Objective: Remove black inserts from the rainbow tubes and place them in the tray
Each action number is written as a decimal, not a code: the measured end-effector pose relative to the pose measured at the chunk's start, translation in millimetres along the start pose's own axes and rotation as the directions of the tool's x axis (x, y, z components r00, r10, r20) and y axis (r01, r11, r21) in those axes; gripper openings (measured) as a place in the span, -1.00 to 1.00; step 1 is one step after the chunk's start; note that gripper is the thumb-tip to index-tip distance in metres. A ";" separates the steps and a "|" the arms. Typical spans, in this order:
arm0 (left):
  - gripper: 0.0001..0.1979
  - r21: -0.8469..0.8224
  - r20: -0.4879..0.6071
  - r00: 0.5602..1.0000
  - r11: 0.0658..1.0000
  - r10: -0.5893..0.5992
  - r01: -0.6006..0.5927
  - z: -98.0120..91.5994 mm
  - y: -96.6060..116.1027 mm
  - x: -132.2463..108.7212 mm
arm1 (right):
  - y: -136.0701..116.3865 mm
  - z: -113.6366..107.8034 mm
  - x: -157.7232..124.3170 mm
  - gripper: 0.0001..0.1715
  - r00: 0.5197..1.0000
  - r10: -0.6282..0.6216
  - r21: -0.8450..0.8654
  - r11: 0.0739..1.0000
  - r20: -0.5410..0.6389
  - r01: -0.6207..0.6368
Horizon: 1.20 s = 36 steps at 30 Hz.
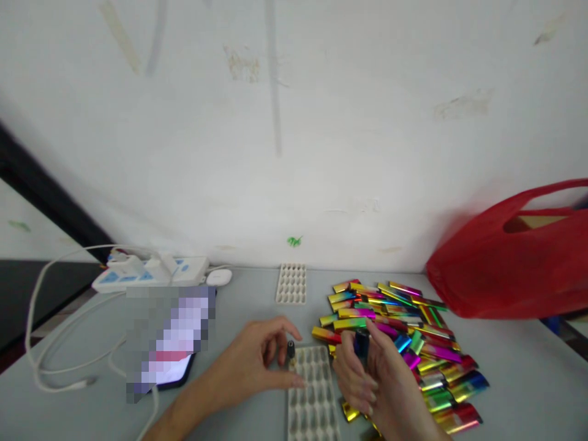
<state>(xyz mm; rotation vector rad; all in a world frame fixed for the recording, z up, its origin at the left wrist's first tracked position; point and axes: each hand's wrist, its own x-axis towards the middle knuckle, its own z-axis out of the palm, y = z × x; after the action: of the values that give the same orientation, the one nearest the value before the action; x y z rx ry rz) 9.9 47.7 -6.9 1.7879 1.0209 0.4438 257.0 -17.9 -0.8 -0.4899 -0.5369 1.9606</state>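
Observation:
My left hand (260,358) is over the left edge of a pale tray (315,392) with rows of small pockets. Its thumb and fingers are apart, and nothing shows between them. Close to those fingertips, a small black piece with a brassy lower end (291,350) stands upright at the tray's far left corner. On the tray's right side, the fingers of my right hand (367,380) are curled around a dark, shiny case (361,343), mostly hidden by the hand. A heap of shiny multicoloured flat cases (399,324) lies just beyond and to the right of this hand.
A second pocketed tray (291,283) lies near the wall. On the left are a phone (177,373), a power strip (151,272), a white cable (50,367) and a small white case (219,277). A red bag (505,263) stands at the right.

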 end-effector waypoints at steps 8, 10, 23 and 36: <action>-0.68 -0.025 -0.114 0.987 0.992 0.116 -0.120 -5.9 3.9 1.8 | -5.5 2.6 -3.2 -0.30 0.999 -0.007 0.039 0.999 -0.033 0.008; -0.71 -0.011 -0.118 0.985 0.991 0.129 -0.131 -6.6 2.3 2.6 | -5.8 3.7 -4.3 -0.31 0.999 0.001 0.025 1.000 -0.036 0.000; -0.70 0.051 -0.089 0.986 0.989 0.143 -0.139 -5.5 -1.7 3.8 | -2.2 6.1 -4.2 -0.27 0.998 0.048 -0.006 0.999 -0.032 -0.048; -0.37 0.118 -0.046 0.999 0.993 0.028 -0.023 -4.7 4.1 3.1 | -1.5 3.7 -3.8 -0.25 0.999 0.050 0.024 0.998 0.017 -0.050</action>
<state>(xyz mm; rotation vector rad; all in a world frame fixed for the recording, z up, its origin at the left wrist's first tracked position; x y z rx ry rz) 10.3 52.2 -1.6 1.9050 1.0776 0.4516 257.5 -21.4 3.5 -0.4764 -0.5144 2.0177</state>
